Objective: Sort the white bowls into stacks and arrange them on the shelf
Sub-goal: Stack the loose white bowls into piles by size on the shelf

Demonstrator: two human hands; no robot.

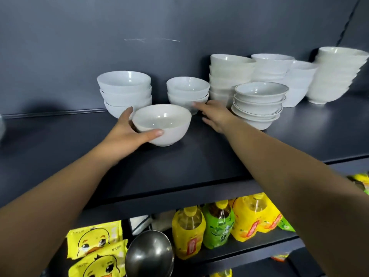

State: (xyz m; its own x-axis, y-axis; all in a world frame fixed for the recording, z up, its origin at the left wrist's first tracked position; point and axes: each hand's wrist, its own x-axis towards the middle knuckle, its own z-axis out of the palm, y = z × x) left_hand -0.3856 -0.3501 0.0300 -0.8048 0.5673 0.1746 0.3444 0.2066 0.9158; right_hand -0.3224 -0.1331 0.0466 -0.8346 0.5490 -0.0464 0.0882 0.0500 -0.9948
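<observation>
My left hand (pixel 127 132) grips a single white bowl (pixel 165 120) standing on the dark shelf (pixel 79 160), thumb across its near side and fingers behind its left side. Behind it stand a stack of three white bowls (pixel 124 90) and a stack of two (pixel 187 92). My right hand (pixel 215 114) reaches with straight fingers to the base of the two-bowl stack, fingertips touching it. To the right are a stack of shallow rimmed bowls (pixel 259 104), then taller stacks (pixel 227 74) (pixel 271 64) (pixel 301 82) and a big stack (pixel 335 74).
The shelf's back wall (pixel 139 27) is dark. On the lower shelf stand yellow and green bottles (pixel 217 224), yellow duck packets (pixel 95 240) and a steel bowl (pixel 149 254). A pale object shows at the far left edge (pixel 1 126).
</observation>
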